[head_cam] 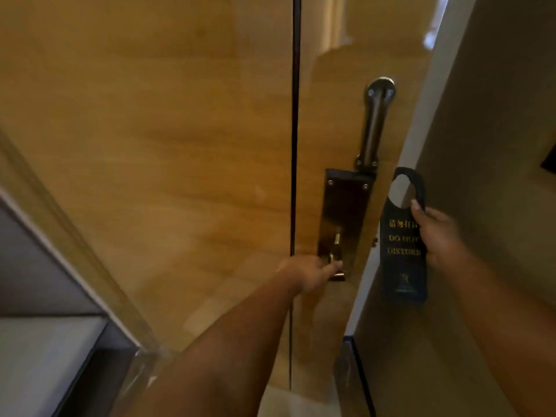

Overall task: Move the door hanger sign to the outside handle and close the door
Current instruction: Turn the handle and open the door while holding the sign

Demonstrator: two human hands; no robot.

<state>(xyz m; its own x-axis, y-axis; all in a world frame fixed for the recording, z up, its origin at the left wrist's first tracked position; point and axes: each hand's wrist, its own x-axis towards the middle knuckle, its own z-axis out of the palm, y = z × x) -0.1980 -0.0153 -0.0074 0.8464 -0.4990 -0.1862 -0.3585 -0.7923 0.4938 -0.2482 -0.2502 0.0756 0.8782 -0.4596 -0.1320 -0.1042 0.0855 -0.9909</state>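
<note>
A wooden door [180,145] fills the middle of the head view. Its brass lever handle [337,260] sits on a dark metal lock plate [346,212]. My left hand [310,275] is closed around that lever. A dark blue door hanger sign [401,260] with gold "DO NOT DISTURB" lettering hangs upright just right of the door's edge. My right hand [437,236] grips the sign's right side below its round hook hole, with the thumb across its front.
A steel swing-bar door guard [376,121] is mounted above the lock plate. A grey wall or frame [481,145] rises on the right, close to the door edge. A glossy wood panel [60,221] and grey shelf [36,356] lie at lower left.
</note>
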